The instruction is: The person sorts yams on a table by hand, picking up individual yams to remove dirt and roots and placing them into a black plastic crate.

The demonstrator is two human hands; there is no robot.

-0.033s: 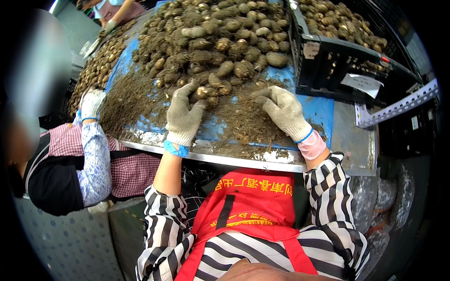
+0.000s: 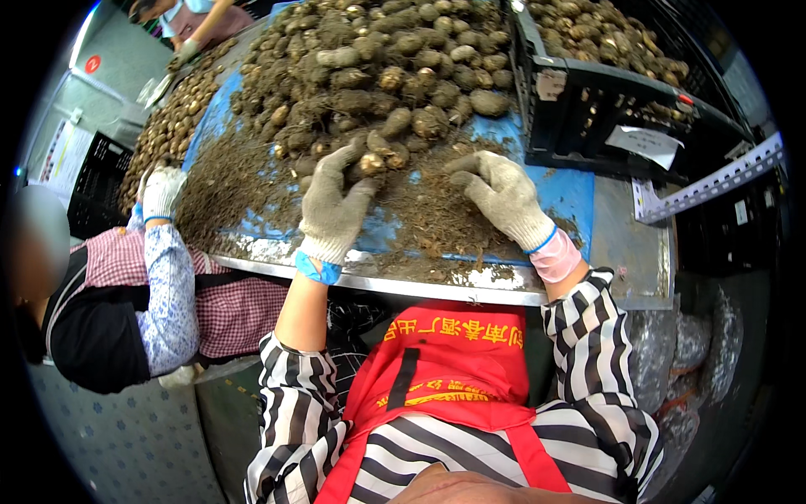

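Note:
My left hand [image 2: 336, 197], in a knitted work glove with a blue band at the wrist, curls around a small hairy tuber [image 2: 371, 163] at the near edge of a large heap of dirty tubers [image 2: 386, 80]. My right hand [image 2: 499, 197], gloved with a pink band at the wrist, has its fingers bent and slightly apart over loose roots and soil [image 2: 437, 218], with nothing visible in them. A blue sheet [image 2: 562, 210] lies beneath the soil on a metal-edged table [image 2: 634, 277].
A black crate [image 2: 571, 118] of tubers stands at right beside a perforated metal bar [image 2: 714, 181]. At left a co-worker in checked clothing [image 2: 235, 319] has a gloved hand [image 2: 164, 193] near smaller tubers [image 2: 172, 109]. Another person [image 2: 206, 25] works at upper left.
The view has shifted slightly. My left fingers have moved a little around the tuber; my right hand is nearly where it was, still over the soil.

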